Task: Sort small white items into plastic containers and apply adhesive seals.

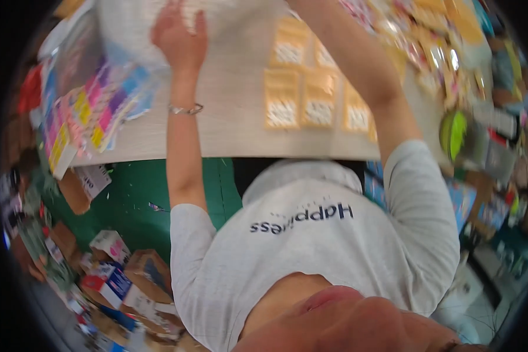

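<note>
My left hand (pixel 180 38) is at the upper edge of the view, slightly blurred. Its thumb stands apart from the stretched fingers, and it lies on or just over a whitish translucent plastic bag or sheet (pixel 129 26). A silver bracelet (pixel 185 109) circles that wrist. My right forearm (pixel 352 53) stretches forward across the table, and its hand is beyond the upper edge. Under and beside this forearm, small yellow-orange packets (pixel 318 94) with white printed patches lie in rows.
Colourful plastic packaging (pixel 94 105) is heaped at the table's left edge. More shiny yellow packets (pixel 434 35) are piled at the far right, with a green round object (pixel 453 135) by the right edge. Cardboard boxes (pixel 149 273) crowd the green floor (pixel 135 188) at lower left.
</note>
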`<state>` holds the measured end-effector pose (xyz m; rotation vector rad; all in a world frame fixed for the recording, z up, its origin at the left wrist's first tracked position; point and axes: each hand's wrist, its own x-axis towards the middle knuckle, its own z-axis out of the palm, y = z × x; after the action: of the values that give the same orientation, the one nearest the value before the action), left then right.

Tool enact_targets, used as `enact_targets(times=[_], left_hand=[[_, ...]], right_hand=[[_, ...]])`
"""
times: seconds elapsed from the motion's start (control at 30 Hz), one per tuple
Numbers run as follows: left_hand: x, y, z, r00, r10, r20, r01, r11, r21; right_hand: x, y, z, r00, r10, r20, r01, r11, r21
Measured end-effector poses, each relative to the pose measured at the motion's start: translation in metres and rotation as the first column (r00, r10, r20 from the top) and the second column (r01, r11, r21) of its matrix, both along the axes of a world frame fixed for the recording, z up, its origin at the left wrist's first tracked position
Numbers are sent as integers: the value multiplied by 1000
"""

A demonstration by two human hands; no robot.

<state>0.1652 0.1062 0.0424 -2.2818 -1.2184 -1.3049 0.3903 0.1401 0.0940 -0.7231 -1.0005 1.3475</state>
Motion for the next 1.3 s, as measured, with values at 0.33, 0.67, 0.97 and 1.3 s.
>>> enact_targets(times=[0.33,0.67,0.97,1.3], left_hand=[[157,-270,-35,713,-637,292,673,507,-539],[237,-330,-49,676,-736,-39,619,596,-512],[252,-337,-63,688,-725,15,650,607,-457],[264,-328,-54,704,-708,-59,616,650,-444]], right_hand=[[180,-442,-55,276,-215,937,492,869,55],[178,-494,-101,407,-541,736,749,659,71],[183,-509,-89,133,-498,857,675,678,290],[174,-498,-93,-141,-451,881,523,722,453]])
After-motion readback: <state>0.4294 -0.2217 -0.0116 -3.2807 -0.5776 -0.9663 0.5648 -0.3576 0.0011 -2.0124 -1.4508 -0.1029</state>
